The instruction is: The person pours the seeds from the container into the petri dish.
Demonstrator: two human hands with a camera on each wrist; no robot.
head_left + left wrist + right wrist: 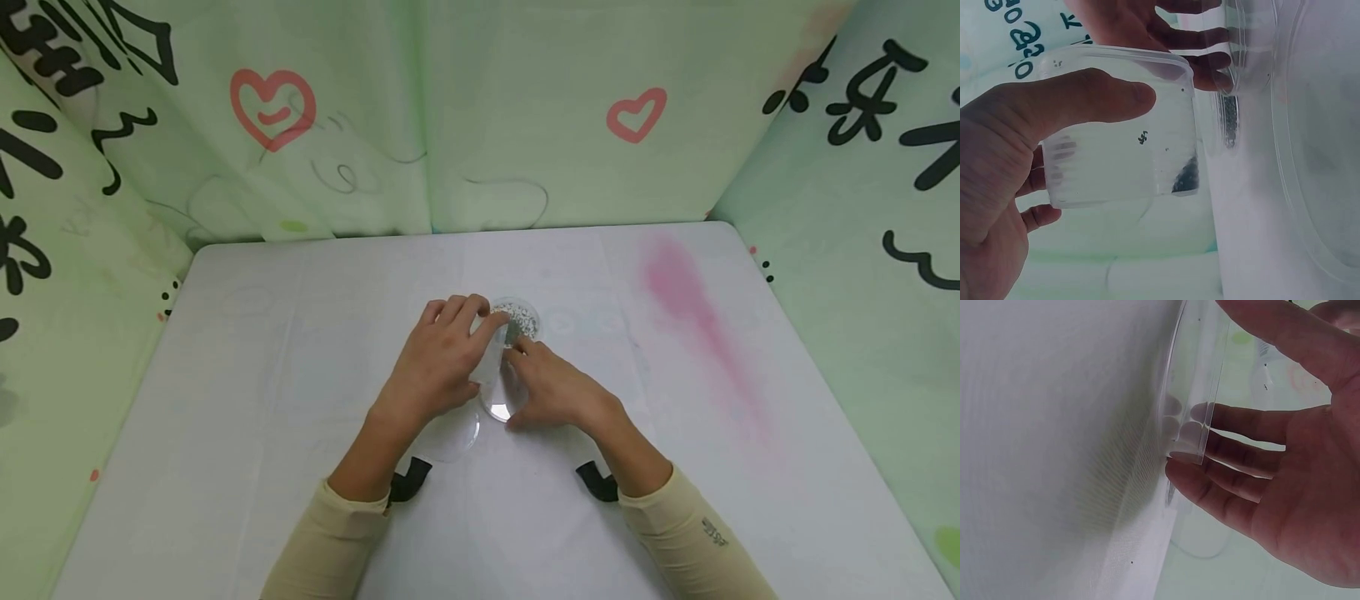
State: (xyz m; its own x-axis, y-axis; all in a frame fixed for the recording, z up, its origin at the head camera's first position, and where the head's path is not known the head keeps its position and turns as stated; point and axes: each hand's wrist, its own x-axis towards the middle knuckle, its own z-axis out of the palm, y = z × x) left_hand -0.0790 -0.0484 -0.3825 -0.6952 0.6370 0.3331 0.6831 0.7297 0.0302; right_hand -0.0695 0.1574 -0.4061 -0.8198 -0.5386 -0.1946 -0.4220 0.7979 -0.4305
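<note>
My left hand (442, 358) grips a clear plastic tub (1116, 144), its thumb across one side and fingers behind. The tub is tilted, and small dark grains (1186, 175) gather in one corner. Just below, my right hand (558, 387) holds a shallow clear round dish (498, 408) by its side, thumb at the near rim and fingers round the far side. In the right wrist view this dish (1197, 362) shows its transparent wall with the fingers behind it. Beyond it stands another round dish (525, 317) with black and white grains.
A clear round lid or plate (453, 437) lies on the white-covered table (225, 433) near my left wrist. Green cloth walls (480, 125) with drawn hearts and lettering rise at the back and both sides. A pink stain (697, 317) marks the cover on the right.
</note>
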